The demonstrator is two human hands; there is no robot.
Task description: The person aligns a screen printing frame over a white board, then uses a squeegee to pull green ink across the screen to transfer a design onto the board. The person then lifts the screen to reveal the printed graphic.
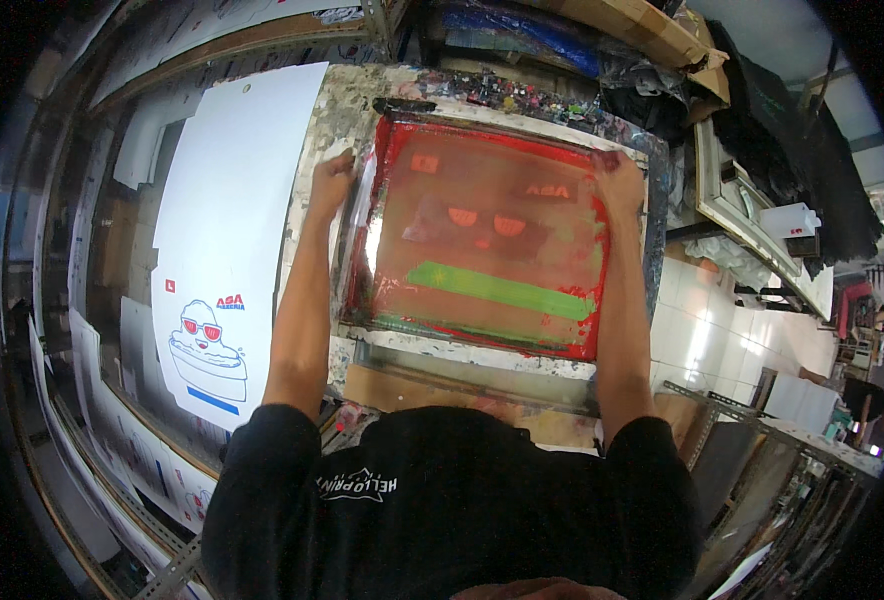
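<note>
A silk-screen printing frame (502,347) lies before me, with red ink round its mesh and a bright green strip (502,289) across the lower part. Reddish sunglasses shapes and lettering show through the mesh. At the frame's upper left, my left hand (333,182) is closed beside the rail; a bit of white shows at its fingers, too small to name. My right hand (618,178) is closed over the upper part of the right rail. Left of my left arm lies a white printed sheet (232,190) with a cartoon figure in red sunglasses in a blue tub.
The frame rests on an ink-stained worktable (482,88). Metal racks with printed sheets (102,380) stand at the left. A cardboard box (652,30) and dark plastic lie at the back right. Right of the table are a white container (788,220) and a tiled floor (707,310).
</note>
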